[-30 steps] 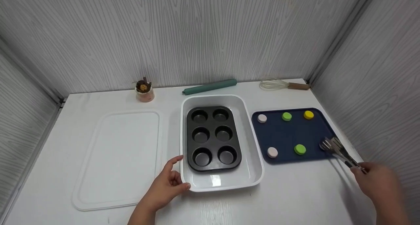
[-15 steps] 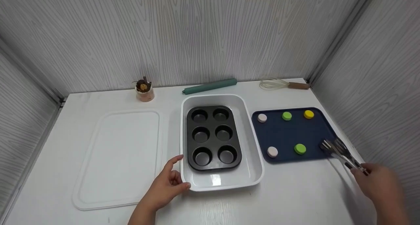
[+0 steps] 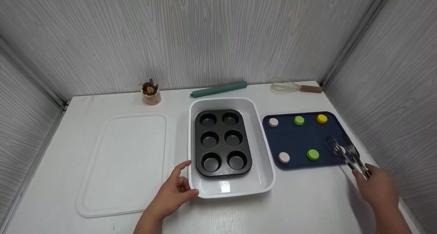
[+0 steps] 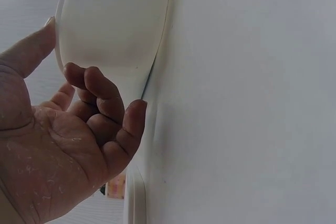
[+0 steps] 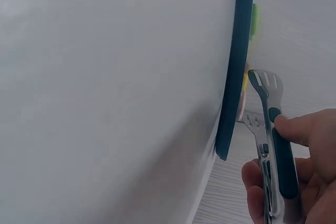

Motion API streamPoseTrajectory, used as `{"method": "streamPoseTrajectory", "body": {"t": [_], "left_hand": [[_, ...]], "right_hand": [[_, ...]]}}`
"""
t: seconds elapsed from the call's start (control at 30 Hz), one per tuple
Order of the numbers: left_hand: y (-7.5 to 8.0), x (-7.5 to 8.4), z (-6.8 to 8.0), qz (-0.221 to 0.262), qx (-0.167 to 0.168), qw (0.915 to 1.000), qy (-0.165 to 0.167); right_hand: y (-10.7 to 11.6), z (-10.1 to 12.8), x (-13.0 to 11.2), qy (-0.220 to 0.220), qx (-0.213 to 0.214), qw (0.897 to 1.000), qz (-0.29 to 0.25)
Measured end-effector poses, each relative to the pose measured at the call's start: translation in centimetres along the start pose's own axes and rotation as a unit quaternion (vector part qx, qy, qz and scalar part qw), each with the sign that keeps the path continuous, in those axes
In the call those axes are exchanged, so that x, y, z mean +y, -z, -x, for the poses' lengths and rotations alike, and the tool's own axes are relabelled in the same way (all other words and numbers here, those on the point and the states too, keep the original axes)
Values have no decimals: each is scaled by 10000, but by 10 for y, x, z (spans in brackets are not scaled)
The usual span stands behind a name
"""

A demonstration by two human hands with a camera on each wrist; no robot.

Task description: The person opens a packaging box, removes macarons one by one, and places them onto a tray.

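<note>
With its thumb and index finger, my left hand [image 3: 174, 191] holds the near left corner of a deep white rectangular pan [image 3: 264, 189]; the other fingers curl beside its outer wall [image 4: 113, 19]. A black muffin tin [image 3: 222, 147] sits inside the pan, its cups bare. My right hand [image 3: 377, 186] grips metal food tongs [image 5: 283, 166] with fork-like ends and dark inlays. The tong ends are apart, on either side of a pale macaron [image 3: 341, 150] at the navy tray's [image 3: 293, 138] near right corner. Contact between them is unclear.
Pale macarons [image 3: 284, 157], green macarons [image 3: 312, 154] and a yellow macaron [image 3: 322, 119] lie on the tray. A white lid-like panel [image 3: 124, 165] lies left. Behind are a small potted ornament [image 3: 151, 93], green rolling pin [image 3: 219, 89] and whisk [image 3: 297, 87]. A wall [image 3: 403, 90] borders the right.
My right hand has moved left and slightly up in the head view, bringing the tongs further over the tray's near right corner. A pale macaron now shows between their ends. My left hand stays put.
</note>
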State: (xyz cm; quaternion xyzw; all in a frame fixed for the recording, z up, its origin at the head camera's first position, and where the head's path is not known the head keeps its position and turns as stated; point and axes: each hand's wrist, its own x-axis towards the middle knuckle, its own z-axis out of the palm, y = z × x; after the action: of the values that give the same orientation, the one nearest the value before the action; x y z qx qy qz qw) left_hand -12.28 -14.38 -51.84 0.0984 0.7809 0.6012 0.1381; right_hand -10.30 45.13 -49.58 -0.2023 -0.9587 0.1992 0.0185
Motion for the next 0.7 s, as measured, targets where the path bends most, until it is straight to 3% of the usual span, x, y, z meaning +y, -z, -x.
{"method": "streamPoseTrajectory", "body": {"t": [0.7], "left_hand": [[-3, 2, 2, 32, -1, 10000, -20]], "right_hand": [[-9, -7, 3, -474, -637, 9966, -207]]}}
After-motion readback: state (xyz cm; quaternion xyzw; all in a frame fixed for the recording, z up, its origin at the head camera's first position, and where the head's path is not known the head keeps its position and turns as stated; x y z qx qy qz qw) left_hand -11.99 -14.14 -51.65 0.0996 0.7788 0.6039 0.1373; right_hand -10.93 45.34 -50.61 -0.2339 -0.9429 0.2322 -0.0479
